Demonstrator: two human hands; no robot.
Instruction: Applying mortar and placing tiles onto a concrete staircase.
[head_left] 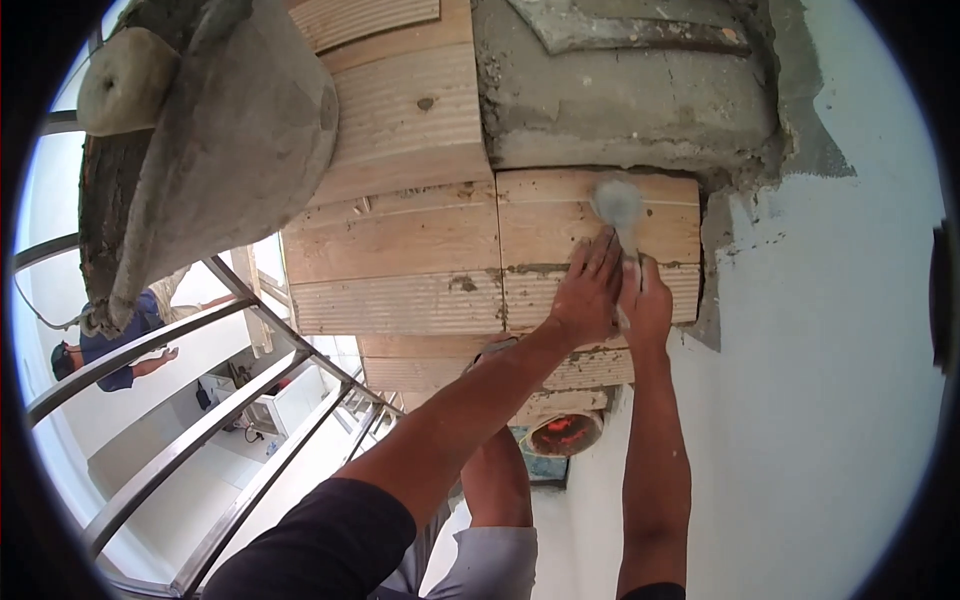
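Note:
My right hand (645,303) is closed around the handle of a mallet with a pale, round head (617,203). The head is over a wood-look stair tile (545,220); whether it touches cannot be told. Beside it my left hand (588,292) lies on the tile's ribbed front strip with its fingers stretched out. A second wood-look tile (390,245) adjoins on the left, with a thin joint between the two. Bits of grey mortar are on both. Behind them is a step of rough grey mortar (630,110).
A mortar-crusted bucket (230,130) with a pale rounded lump (128,82) stands at upper left. A flat, mortar-caked tool (640,36) lies at the top. Metal railing (190,350) runs along the left, a person (120,340) beyond it. A white wall (830,350) bounds the right.

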